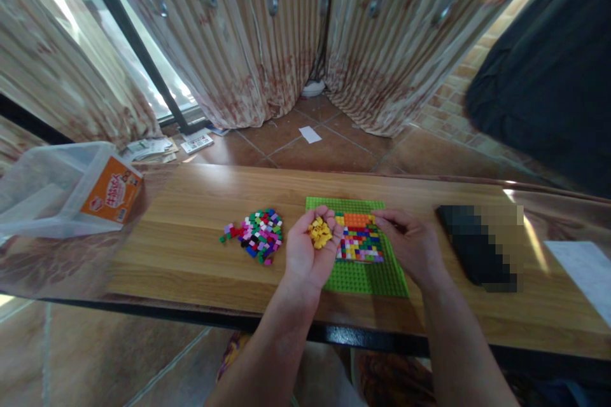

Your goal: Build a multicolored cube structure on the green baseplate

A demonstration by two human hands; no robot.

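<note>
It looks like little bricks are going onto the rainbow-coloured block (360, 247), which sits on the green board (367, 281). The left hand (305, 261) is cupped, palm up, under yellow bricks (319, 233). The right hand (414, 248) has its fingertips close together by the block's far corner; I can't tell if they pinch one. That seems to need a careful push. The block has orange at its far side.

The little yellow bricks (319, 233) in my left hand (304, 259) look like plain plastic, smooth with a bit of shine, and the loose coloured bricks (261, 235) seem to be the same stuff. Green baseplate (365, 283) is plastic too, bumpy with studs. The tabletop (200, 222) has a smooth wood-grain finish that catches some glare, and its black front edge (363, 338) is properly glossy. Bin (48, 187) is cloudy see-through plastic, curtains (267, 70) are matt pleated cloth.
</note>
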